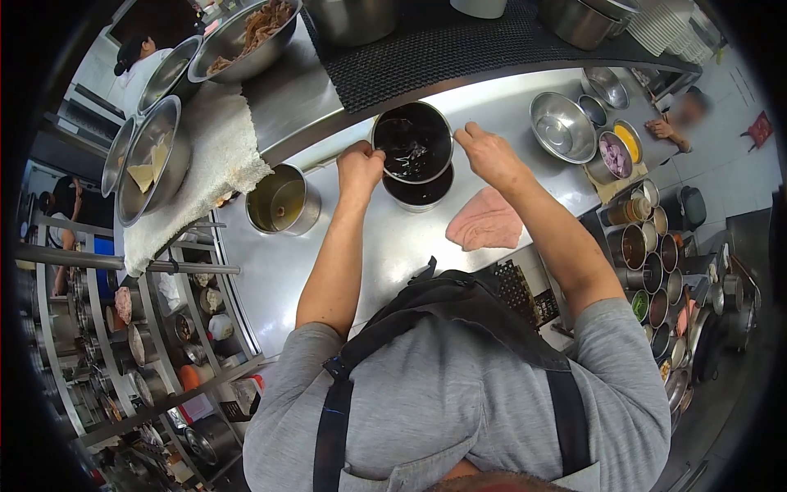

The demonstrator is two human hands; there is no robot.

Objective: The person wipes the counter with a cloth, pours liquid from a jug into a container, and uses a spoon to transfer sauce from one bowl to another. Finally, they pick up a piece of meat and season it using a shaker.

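Observation:
In both hands I hold a round metal pot (pixel 438 123) with dark, glossy liquid in it. My left hand (pixel 361 170) is closed on its left side at the rim, and my right hand (pixel 492 156) grips its right side. Directly beneath, overlapped by the held pot, a second metal pot (pixel 420 203) stands on the steel counter, dark inside. A folded pink cloth (pixel 485 220) lies on the counter below my right hand. Left of my left forearm is a larger pot (pixel 307 209) holding yellowish liquid.
Steel bowls (pixel 562 127) and containers of chopped purple food (pixel 615 156) and yellow liquid stand at the right. Overhead, a shelf with a black mat (pixel 443 78) carries pots and bowls. A person's hand (pixel 660 129) shows at far right; a rack (pixel 147 328) stands left.

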